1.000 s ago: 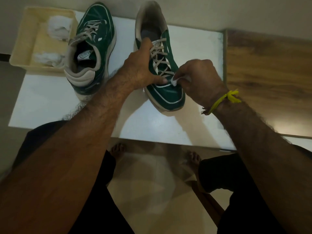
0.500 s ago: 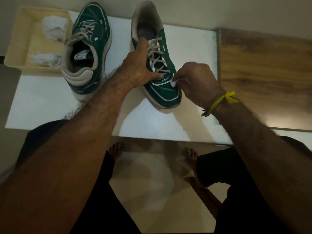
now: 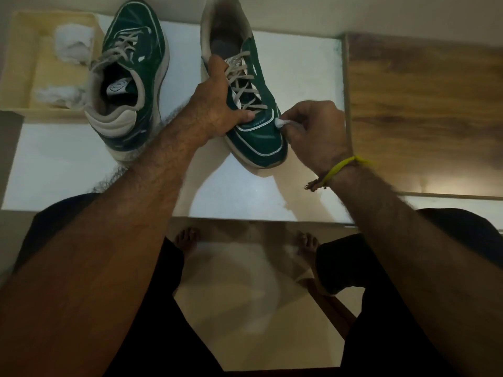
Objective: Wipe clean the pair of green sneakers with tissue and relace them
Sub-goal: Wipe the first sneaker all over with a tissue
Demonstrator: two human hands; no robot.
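Two green sneakers with pale laces stand on a white table (image 3: 68,164). The right sneaker (image 3: 258,140) points its toe toward me. My left hand (image 3: 215,107) grips it across the laced middle, thumb by the tongue, fingers over the lower eyelets. My right hand (image 3: 315,131), with a yellow wrist thread, pinches a small wad of white tissue (image 3: 280,122) against the right side of that shoe's toe area. The left sneaker (image 3: 130,77) stands apart, heel toward me, untouched.
A cream tray (image 3: 19,63) at the table's back left holds crumpled white tissues (image 3: 72,44). A wooden surface (image 3: 422,112) adjoins the table on the right. My bare feet show on the floor below the table's near edge.
My right hand has slid the tissue from the toe's top to its right side. The left hand keeps its grip on the shoe.
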